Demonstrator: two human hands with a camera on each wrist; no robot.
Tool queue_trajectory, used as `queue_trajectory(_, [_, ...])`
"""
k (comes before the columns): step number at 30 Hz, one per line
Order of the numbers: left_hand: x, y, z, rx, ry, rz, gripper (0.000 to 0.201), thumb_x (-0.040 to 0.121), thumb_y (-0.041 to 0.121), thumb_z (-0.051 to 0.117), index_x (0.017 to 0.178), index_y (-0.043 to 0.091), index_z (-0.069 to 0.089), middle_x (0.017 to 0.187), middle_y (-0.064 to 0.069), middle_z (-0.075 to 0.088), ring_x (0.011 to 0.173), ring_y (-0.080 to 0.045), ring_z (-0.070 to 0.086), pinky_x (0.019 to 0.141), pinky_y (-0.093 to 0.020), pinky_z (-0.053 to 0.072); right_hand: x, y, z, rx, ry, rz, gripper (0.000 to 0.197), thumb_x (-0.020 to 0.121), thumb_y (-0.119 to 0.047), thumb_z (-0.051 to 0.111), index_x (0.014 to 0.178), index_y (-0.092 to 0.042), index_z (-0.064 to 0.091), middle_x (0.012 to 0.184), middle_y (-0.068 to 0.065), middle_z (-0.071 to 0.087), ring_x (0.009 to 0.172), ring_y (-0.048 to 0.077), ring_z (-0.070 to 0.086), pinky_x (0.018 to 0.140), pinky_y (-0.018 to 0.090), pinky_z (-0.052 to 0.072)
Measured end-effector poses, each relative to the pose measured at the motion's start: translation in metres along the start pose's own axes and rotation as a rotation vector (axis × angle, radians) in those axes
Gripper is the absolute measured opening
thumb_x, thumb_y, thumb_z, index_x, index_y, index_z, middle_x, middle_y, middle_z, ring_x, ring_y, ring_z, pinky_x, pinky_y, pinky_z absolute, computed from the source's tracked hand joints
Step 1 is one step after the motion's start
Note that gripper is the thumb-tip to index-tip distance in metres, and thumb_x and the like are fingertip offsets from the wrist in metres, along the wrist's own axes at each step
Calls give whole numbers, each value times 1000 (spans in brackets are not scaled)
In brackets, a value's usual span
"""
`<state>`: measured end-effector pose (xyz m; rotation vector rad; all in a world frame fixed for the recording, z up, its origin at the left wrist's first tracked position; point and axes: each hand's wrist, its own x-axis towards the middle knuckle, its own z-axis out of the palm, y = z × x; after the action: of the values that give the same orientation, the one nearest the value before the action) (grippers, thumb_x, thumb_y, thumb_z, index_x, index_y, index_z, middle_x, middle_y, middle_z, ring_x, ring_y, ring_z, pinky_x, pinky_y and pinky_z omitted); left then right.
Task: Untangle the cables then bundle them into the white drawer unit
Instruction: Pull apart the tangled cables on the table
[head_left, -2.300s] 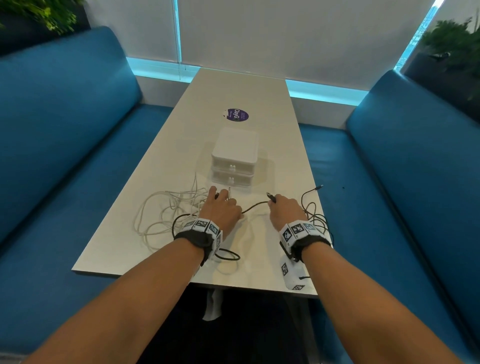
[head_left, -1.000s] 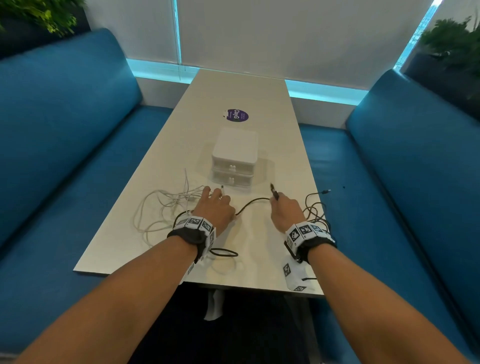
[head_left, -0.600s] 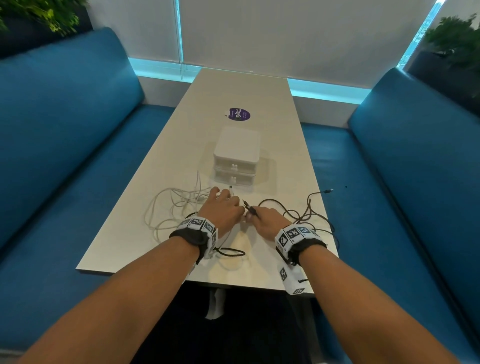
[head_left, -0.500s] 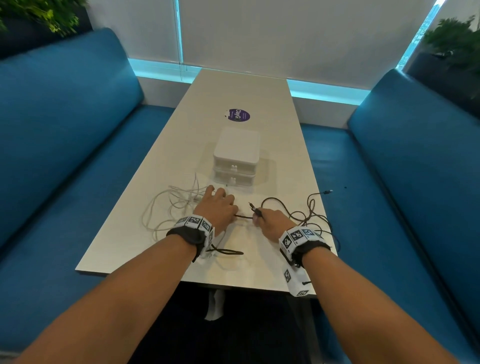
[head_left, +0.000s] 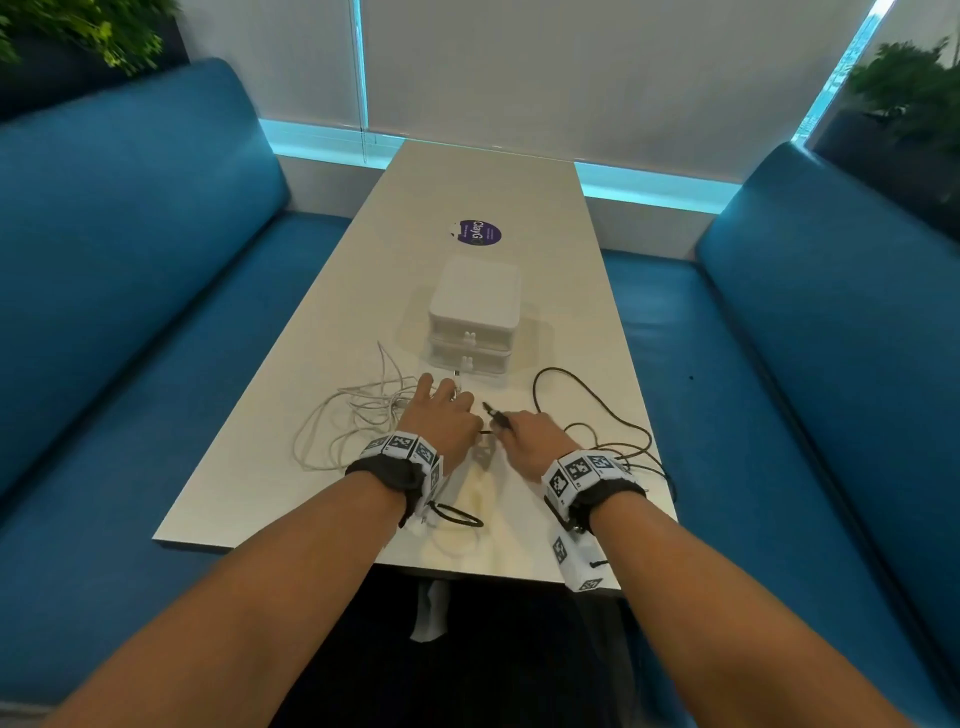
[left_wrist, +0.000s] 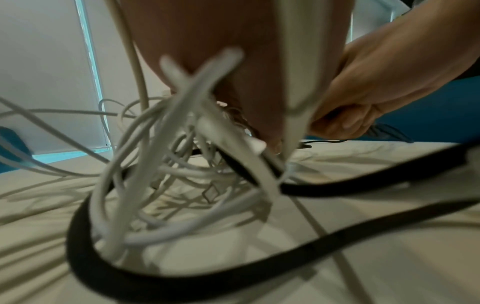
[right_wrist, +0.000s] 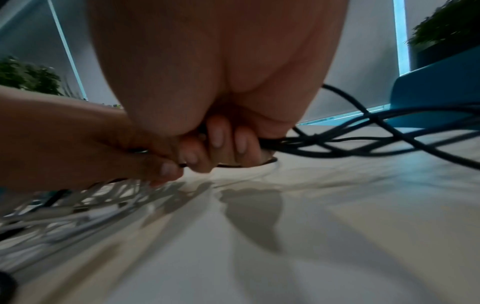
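A white drawer unit (head_left: 475, 291) with two shut drawers stands mid-table. Just in front of it my left hand (head_left: 441, 410) lies on a tangle of white cables (head_left: 374, 405), fingers curled into the strands (left_wrist: 145, 164); a white plug pokes up between its fingers. My right hand (head_left: 514, 431) is close beside it, fingers curled round the black cable (right_wrist: 363, 152) near its plug, which points up and left. The black cable (head_left: 553, 369) loops out to the right and also runs under the white tangle (left_wrist: 78, 236).
The long pale table (head_left: 467, 182) carries a purple round sticker (head_left: 477, 233) behind the drawers. Blue benches (head_left: 130, 260) (head_left: 831, 312) flank it on both sides. A black loop (head_left: 460, 517) lies near the front edge under my left wrist.
My right hand has come left with the black plug end, from the table's right side to right beside my left hand. The slack black cable now loops wider on the right. The left hand stayed.
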<state>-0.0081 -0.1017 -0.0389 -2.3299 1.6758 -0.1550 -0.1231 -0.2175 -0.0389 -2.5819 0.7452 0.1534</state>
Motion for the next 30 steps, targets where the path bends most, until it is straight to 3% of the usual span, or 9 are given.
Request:
queue_trajectory(4, [-1,-2,1,-17,35,-12,33,103,40,41,113,27,69,118,2,59,119,-30,44,107,-53,24,3,-6,10,27,-28,6,29,102,-25,39,103,-10,64,100,14,69,92,33,64,81,41,52])
queue_trajectory(10, [-2,-14,4,1,47,5,31,100,43,45,112,26,69,117,3,60,117,-29,46,107,-53,24,5,1,2,-50,4,31,33,104,-36,38,102,-13,61,90,12,64,81,31,62,72,39,51])
queue_trajectory(18, [-5,-25,-1,13,27,5,31,101,40,41,110,30,68,118,4,61,118,-27,46,108,-54,23,4,40,-22,-205,55,184,36,104,-41,36,119,-16,59,91,8,56,82,30,61,74,37,51])
queue_trajectory(23, [-4,-25,-6,21,-4,11,31,103,42,40,113,32,68,119,5,60,120,-28,45,109,-54,21,-1,38,-23,-307,111,215,35,106,-38,33,121,-18,57,99,9,60,87,29,62,73,36,50])
queue_trajectory(27, [2,-19,-10,-5,-75,13,29,103,39,43,114,32,68,122,3,59,122,-29,43,108,-53,21,0,16,-13,-181,220,110,32,105,-33,30,123,-16,50,96,15,63,84,36,63,68,38,48])
queue_trajectory(30, [2,-13,-12,-5,-58,11,29,102,40,44,113,30,69,119,2,61,119,-29,45,106,-52,24,6,-2,1,-47,156,-33,30,103,-35,33,118,-20,54,90,14,65,76,35,63,66,39,52])
